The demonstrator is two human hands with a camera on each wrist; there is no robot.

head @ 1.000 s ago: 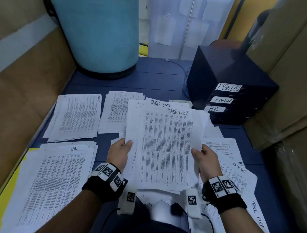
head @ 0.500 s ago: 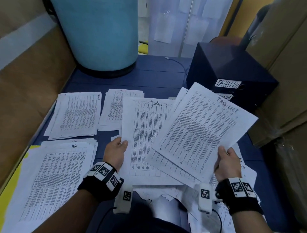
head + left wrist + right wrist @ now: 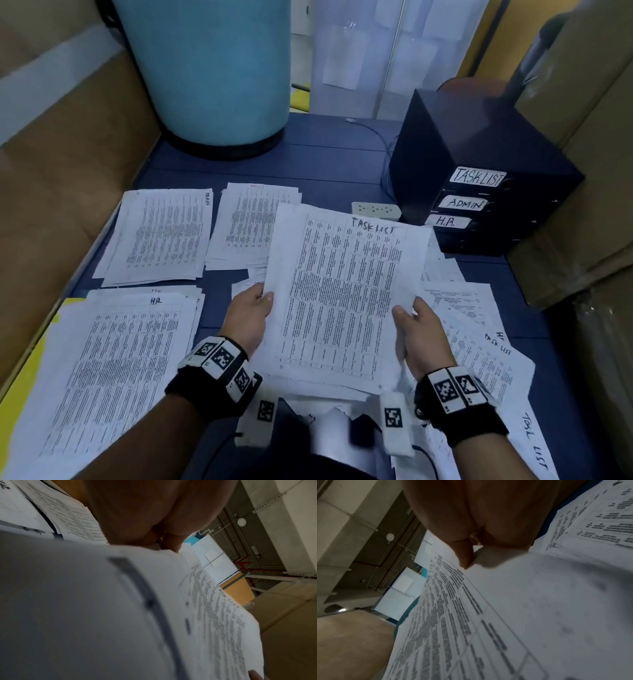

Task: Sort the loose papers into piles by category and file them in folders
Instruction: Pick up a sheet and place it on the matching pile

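Note:
Both hands hold a stack of printed sheets headed "TASK LIST" (image 3: 339,294) above the middle of the blue table (image 3: 329,164). My left hand (image 3: 251,310) pinches its left edge, thumb on top; the left wrist view shows that hand (image 3: 154,513) at the edge of the stack (image 3: 102,615). My right hand (image 3: 416,329) grips the right edge, and in the right wrist view its thumb (image 3: 464,555) presses on the top sheet (image 3: 505,615). A dark file box (image 3: 479,164) at the right has drawers labelled TASKLIST (image 3: 478,177), ADMIN (image 3: 464,204) and H.R. (image 3: 445,222).
Sorted piles lie on the table: an ADMIN pile (image 3: 161,236), a second pile (image 3: 251,226) and an HR pile (image 3: 113,370) over a yellow folder (image 3: 30,359). Loose task list sheets (image 3: 479,349) spread at the right. A blue barrel (image 3: 212,68) stands behind, and a power strip (image 3: 375,209) lies beside the box.
Half a second ago my right hand held a sheet swung out to the right, apart from the stack. It is now back together with the stack, held by both hands.

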